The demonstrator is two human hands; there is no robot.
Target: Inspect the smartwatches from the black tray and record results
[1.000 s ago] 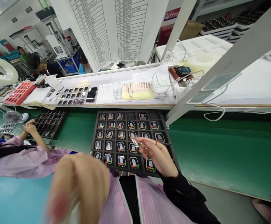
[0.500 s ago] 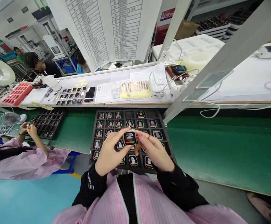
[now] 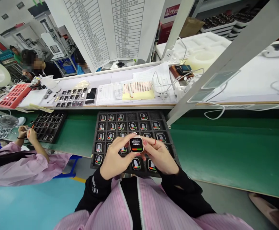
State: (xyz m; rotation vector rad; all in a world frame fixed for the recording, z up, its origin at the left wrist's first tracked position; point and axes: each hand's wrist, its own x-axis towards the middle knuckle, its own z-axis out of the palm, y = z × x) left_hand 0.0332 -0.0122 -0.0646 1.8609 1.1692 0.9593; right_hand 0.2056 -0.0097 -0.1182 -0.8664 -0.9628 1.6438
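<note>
A smartwatch without a strap (image 3: 136,144) is held face up above the black foam tray (image 3: 136,115). Its lit screen shows white text over a red and green bar. My left hand (image 3: 115,156) grips it from the left, thumb along the lower edge and forefinger along the top. On the right side, the fingers of my right hand (image 3: 160,155) are closed on the same watch. Several similar lit watches, one of them a watch (image 3: 136,163) near the front, sit in the tray's compartments. My hands hide part of the tray's middle.
The tray rests on a green bench (image 3: 226,153). A white shelf edge (image 3: 139,105) and a slanted post (image 3: 216,70) stand behind it. On the shelf lie papers, a phone (image 3: 91,95) and a clear tray of parts (image 3: 71,97). A co-worker in pink (image 3: 34,159) sits at left.
The watch has shifted slightly right and down, and its screen now faces me more squarely. My right fingers have closed in on its right side. The view has shifted a little.
</note>
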